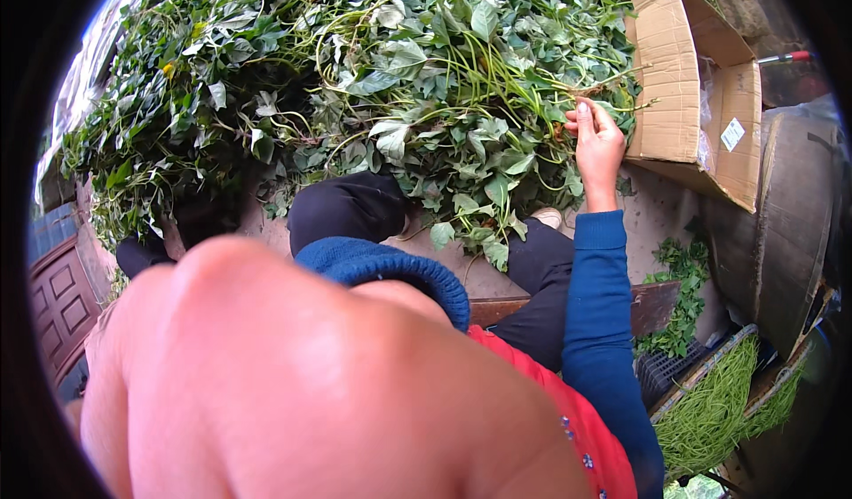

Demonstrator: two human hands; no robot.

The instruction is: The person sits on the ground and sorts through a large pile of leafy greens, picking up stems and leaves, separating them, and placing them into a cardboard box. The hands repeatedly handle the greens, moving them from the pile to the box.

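My right hand (pixel 596 140) reaches forward in a blue sleeve. Its thumb and forefinger are pinched together on a thin vine stem (pixel 612 79), at the right side of a big heap of green leafy vines (pixel 408 60). Long pale-green stems (pixel 484 82) fan out through the leaves just left of these fingers. Very near the camera, the back of my left hand (pixel 293 366) fills the lower left, its knuckles raised. Behind it shows its blue knitted cuff (pixel 382 264). The fingers of that hand are out of sight, so what they hold, if anything, cannot be seen.
An opened cardboard box (pixel 666 73) with clear plastic inside tilts beside the heap at right. Bundles of thin green stems (pixel 710 410) fill a container at lower right, near loose leaves (pixel 683 286) on the floor. A brown panelled door (pixel 64 299) stands far left.
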